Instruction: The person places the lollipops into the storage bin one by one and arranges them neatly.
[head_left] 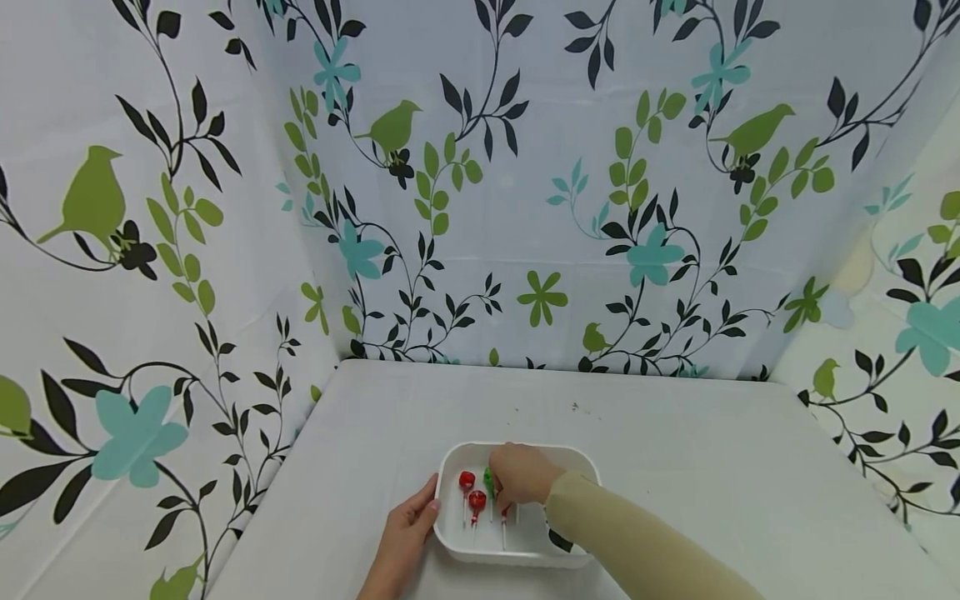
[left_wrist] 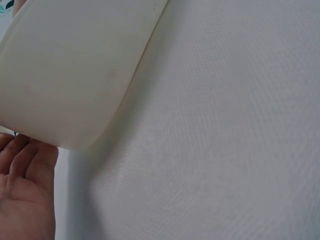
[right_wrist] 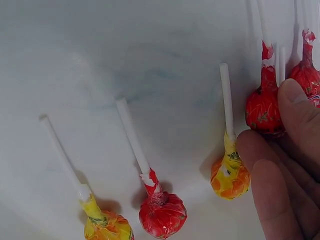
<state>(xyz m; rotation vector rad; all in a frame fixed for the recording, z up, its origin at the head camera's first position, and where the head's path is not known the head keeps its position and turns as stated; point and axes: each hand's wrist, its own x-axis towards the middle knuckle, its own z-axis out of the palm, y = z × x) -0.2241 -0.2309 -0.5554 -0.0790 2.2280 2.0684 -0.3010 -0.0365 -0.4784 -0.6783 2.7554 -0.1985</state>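
Observation:
My left hand holds the left end of a white tray, its thumb near the rim; in the left wrist view the fingers lie against the tray's outer wall. Inside the tray, my right hand pinches a red-wrapped lollipop by its round head. Other lollipops lie around it with their sticks towards me: a red one, another red one and a green one. In the right wrist view, a yellow-orange lollipop lies beside my fingers, with a red one further left.
The tray stands on a white table near its front. A curtain printed with birds and leaves hangs behind and at both sides. My right sleeve crosses the tray's right end, where a dark patch shows.

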